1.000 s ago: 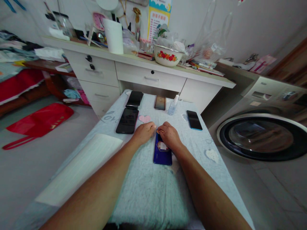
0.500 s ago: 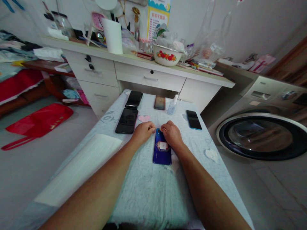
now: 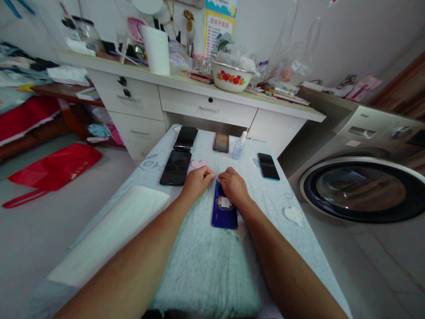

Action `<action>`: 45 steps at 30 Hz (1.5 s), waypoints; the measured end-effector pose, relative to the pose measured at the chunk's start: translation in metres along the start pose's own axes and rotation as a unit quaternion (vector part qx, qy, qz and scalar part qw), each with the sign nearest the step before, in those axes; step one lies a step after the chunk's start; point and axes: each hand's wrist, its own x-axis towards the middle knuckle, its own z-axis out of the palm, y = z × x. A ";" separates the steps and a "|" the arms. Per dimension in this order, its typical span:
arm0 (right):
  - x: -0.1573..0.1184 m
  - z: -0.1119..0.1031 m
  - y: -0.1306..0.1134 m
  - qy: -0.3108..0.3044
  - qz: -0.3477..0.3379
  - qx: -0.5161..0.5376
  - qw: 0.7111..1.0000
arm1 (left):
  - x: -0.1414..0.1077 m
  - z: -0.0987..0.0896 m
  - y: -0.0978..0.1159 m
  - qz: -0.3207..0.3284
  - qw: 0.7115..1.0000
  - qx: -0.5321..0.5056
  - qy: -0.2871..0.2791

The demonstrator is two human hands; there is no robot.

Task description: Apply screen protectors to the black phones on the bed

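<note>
A blue phone (image 3: 224, 217) lies back side up on the cloth, with a patterned sticker on its middle. My right hand (image 3: 233, 186) rests over its upper right part, fingers pinched together at the top edge near the camera corner. Whatever those fingers hold is too small to make out. My left hand (image 3: 199, 179) is curled just left of the phone's top, fingertips pressed together and apart from the phone. Its grip is hidden too. Left of it lies a black phone (image 3: 175, 167), screen up, beside a pink heart print.
Another dark phone (image 3: 185, 138) lies behind on the left, and a blue-edged phone (image 3: 268, 166) on the right. A clear spray bottle (image 3: 239, 146) stands near a blurred small item (image 3: 221, 143). A pale sheet (image 3: 113, 235) covers the left side. A washing machine (image 3: 352, 133) flanks the right.
My right hand has shifted slightly left along the phone's top edge. My left hand has moved very slightly, its fingers still curled. The phones have stayed where they were.
</note>
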 end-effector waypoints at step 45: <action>-0.012 -0.014 0.014 -0.012 0.083 -0.034 0.996 | -0.002 -0.003 0.003 0.002 0.999 0.050 0.016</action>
